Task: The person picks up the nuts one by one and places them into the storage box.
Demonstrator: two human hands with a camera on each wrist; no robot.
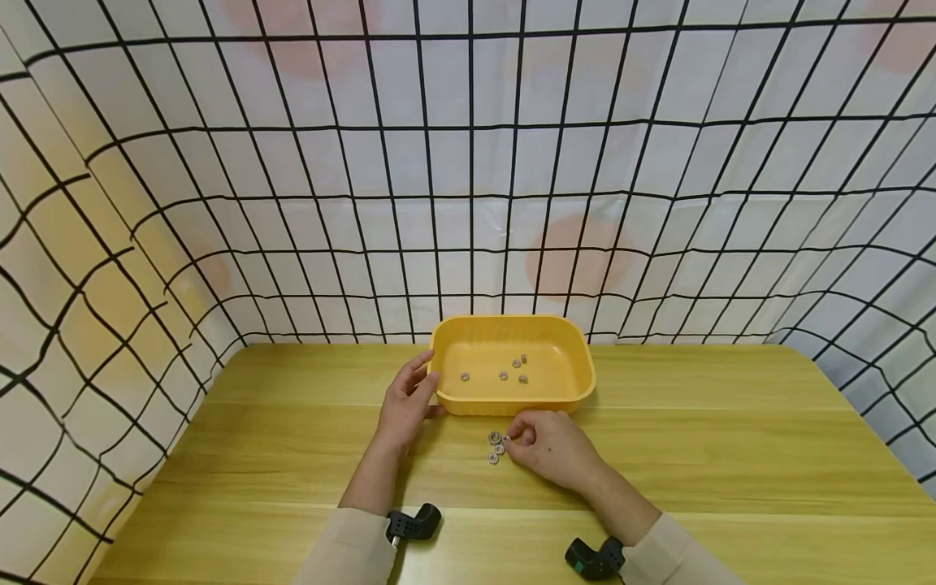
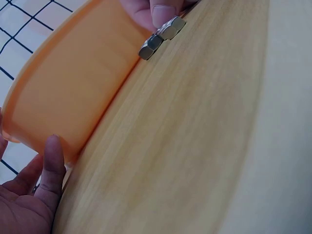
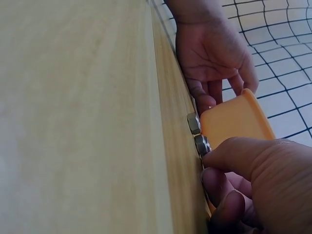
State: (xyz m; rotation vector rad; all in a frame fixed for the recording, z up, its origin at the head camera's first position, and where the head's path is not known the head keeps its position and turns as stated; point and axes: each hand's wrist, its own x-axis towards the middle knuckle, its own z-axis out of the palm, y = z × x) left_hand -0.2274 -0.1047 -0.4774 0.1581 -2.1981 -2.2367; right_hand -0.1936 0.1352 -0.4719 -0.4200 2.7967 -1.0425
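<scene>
A yellow plastic bin stands on the wooden table, with several small metal nuts spread over its floor. My left hand holds the bin's left end; its fingers lie along the left side and its thumb touches the front wall near the corner. In front of the bin, my right hand pinches a hex nut between thumb and fingertips, low at the table. Three more nuts lie close together just left of those fingertips. Fingers largely hide the pinched nut in the right wrist view.
A black wire grid backed by pale patterned cloth rises behind the table and along both sides. The bin's back rim is close to the grid. Black wrist cameras sit at both cuffs.
</scene>
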